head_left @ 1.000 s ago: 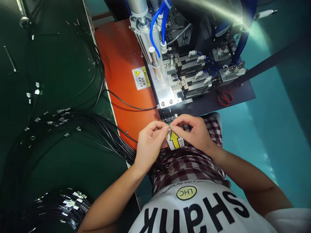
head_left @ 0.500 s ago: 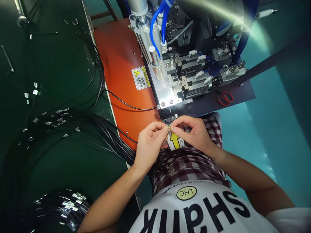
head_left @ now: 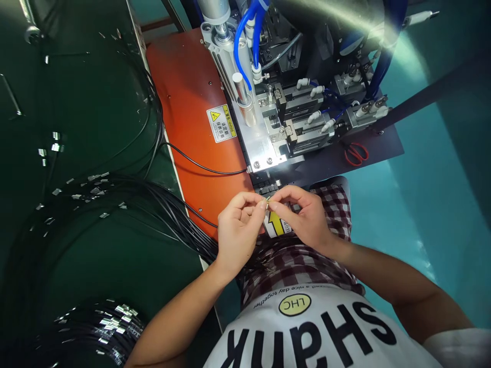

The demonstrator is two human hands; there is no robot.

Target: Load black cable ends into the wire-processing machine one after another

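My left hand (head_left: 238,227) is closed, thumb and forefinger pinching thin wires (head_left: 268,201), yellowish and greenish, that show only as a tiny tip. From the other side, my right hand (head_left: 305,217) meets it in a pinch on the same wires. Most of what lies between the fingertips is hidden by them. A bundle of black cables (head_left: 180,227) runs across the green table toward my left wrist and passes out of sight below it. Just beyond the fingers is the metal front of a machine (head_left: 264,159).
An orange machine base (head_left: 184,102) carries a warning label (head_left: 221,123). Red-handled scissors (head_left: 356,154) lie on the dark plate at right. Coiled cables with metal ends (head_left: 115,327) rest on the green table (head_left: 161,291), with a wrench (head_left: 32,33) farther back.
The pale wire tip between my fingertips has turned from lying nearly sideways to pointing more up and down. Both hands stay in almost the same place.
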